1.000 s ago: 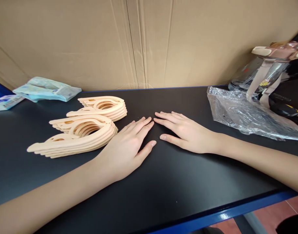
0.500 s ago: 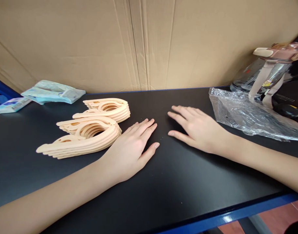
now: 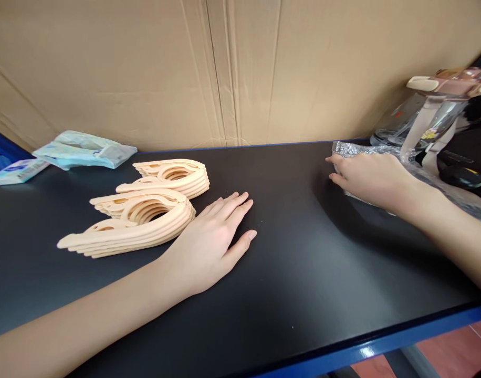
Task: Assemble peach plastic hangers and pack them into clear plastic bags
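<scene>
1. Two soft packs are lying at the far left of the desk (image 3: 283, 273): one small white-and-blue pack (image 3: 18, 172) and, just beside it, one larger pale-blue pack (image 3: 83, 152).
2. Two stacks of peach-coloured hangers are lying next, each holding several pieces: one near stack (image 3: 146, 233) and, just behind it, one far stack (image 3: 195, 181).
3. One left hand (image 3: 211, 241) is resting palm down on the desk, just beside the near stack; its fingers are lying straight and close together, the thumb standing apart.
4. One right hand (image 3: 372, 178) is covering part of one clear plastic bag (image 3: 348, 148); its index finger and thumb are pointing left with a gap between them, though I cannot tell whether they are touching the plastic.
5. One strapped bottle (image 3: 445, 118) is standing behind the bag, and one black-and-yellow object (image 3: 464, 177) is lying near it.
</scene>
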Demonstrator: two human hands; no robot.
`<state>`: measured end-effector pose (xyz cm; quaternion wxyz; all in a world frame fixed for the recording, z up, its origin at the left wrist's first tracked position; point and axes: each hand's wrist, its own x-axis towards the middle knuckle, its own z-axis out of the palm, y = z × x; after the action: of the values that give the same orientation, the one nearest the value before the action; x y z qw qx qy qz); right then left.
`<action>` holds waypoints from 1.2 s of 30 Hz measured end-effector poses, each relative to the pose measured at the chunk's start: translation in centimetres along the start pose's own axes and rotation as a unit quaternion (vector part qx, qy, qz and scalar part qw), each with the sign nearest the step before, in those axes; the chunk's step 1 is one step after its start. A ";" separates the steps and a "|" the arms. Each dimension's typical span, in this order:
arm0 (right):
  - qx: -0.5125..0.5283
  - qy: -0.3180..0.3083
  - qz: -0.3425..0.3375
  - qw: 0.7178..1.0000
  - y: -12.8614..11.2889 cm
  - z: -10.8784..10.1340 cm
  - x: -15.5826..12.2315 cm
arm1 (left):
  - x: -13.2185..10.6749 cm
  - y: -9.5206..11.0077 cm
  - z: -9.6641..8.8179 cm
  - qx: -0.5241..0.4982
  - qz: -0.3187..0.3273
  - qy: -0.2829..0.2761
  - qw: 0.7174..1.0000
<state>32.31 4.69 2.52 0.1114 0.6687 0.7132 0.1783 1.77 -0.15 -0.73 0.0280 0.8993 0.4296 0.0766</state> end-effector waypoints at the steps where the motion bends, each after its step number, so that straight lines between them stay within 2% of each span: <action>1: -0.005 -0.003 0.005 1.000 0.0 -0.1 0.0 | 0.0 0.0 0.0 0.000 0.000 0.000 1.000; 7: -0.030 0.017 0.007 0.999 0.4 -1.5 -0.6 | 0.0 0.0 0.1 -0.003 0.001 0.003 1.000; 9: -0.030 0.004 0.013 0.999 0.7 -1.7 -0.7 | 0.0 0.0 0.1 -0.006 0.004 0.004 1.000; 16: -0.033 -0.025 0.000 0.999 1.1 -1.4 -0.8 | -0.1 -0.1 0.1 -0.007 0.003 0.006 1.000; 24: -0.046 -0.027 0.057 0.997 1.4 -2.0 -0.4 | 0.0 -0.1 0.1 -0.014 0.002 0.006 1.000; 30: -0.036 -0.035 0.041 0.998 1.5 -1.3 -0.8 | 0.0 -0.1 0.1 -0.013 0.004 0.005 1.000; 36: -0.036 0.002 0.052 0.998 1.1 -2.7 -1.1 | -0.1 -0.1 0.1 -0.022 0.000 0.006 1.000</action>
<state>32.37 3.40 5.35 0.1245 0.7002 0.6705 0.2111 1.66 -0.18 -0.81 0.0450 0.8980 0.4280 0.0910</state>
